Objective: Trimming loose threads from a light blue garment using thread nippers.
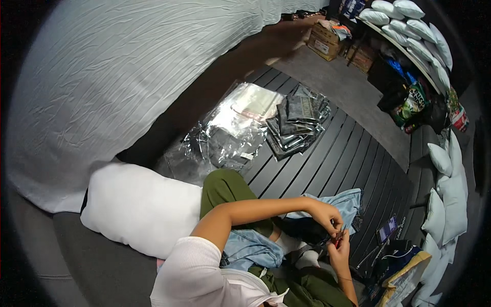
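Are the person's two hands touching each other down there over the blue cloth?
Touching. The head view shows the left hand and the right hand meeting at the fingertips around a small reddish object, no gap between them, above the light blue cloth.

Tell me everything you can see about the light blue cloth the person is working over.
The light blue cloth looks like soft, thin fabric, crumpled and folded rather than spread flat. One part lies on the dark slatted floor beyond the hands; another bunch sits against the person's green trouser leg. The left hand and right hand meet just above it, pinching something small and dark that is too small to identify. Whether the two blue parts are one piece cannot be told.
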Demonstrator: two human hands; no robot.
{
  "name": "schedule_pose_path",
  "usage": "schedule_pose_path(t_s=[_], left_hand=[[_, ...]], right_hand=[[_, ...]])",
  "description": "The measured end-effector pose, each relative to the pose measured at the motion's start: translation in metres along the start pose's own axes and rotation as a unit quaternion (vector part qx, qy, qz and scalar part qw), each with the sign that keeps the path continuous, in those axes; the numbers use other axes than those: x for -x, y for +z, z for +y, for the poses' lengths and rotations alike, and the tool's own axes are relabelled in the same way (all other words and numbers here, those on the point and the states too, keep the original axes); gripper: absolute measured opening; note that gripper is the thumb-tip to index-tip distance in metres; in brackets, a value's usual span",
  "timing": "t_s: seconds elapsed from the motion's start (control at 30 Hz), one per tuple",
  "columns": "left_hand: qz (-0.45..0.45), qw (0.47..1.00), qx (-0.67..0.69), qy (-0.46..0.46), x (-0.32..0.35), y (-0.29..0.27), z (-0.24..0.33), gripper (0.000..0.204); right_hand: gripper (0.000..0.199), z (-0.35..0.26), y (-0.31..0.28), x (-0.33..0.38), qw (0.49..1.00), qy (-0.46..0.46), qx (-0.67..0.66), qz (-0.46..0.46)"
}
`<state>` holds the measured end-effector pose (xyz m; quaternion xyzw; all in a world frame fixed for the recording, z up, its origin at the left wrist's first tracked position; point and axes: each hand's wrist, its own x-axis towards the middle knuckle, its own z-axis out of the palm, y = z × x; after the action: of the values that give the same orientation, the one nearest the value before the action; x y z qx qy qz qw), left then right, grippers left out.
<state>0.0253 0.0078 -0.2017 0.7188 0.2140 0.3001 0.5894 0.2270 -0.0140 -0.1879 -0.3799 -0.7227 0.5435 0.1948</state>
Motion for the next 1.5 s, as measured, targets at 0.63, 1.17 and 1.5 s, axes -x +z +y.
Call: schedule_pose_path(t_s=[0.63,1.17,1.5], left_hand=[[0.147,0.98,0.009,-0.134,0.025,-0.007,-0.024,0.02],[0.31,0.944,-0.111,-0.025,0.014,0.016,-0.015,0.009],[0.288,0.891,0.133,-0.324,0.022,0.009,-0.001,0.043]], right_hand=[[0.023,0.007,0.006,-0.024,0.989,0.081,-0.122,0.0],[0.027,0.008,0.012,-0.034,0.961,0.016,-0.249,0.119],[0.03,0.017,0.002,-0.03,0.975,-0.013,-0.186,0.124]])
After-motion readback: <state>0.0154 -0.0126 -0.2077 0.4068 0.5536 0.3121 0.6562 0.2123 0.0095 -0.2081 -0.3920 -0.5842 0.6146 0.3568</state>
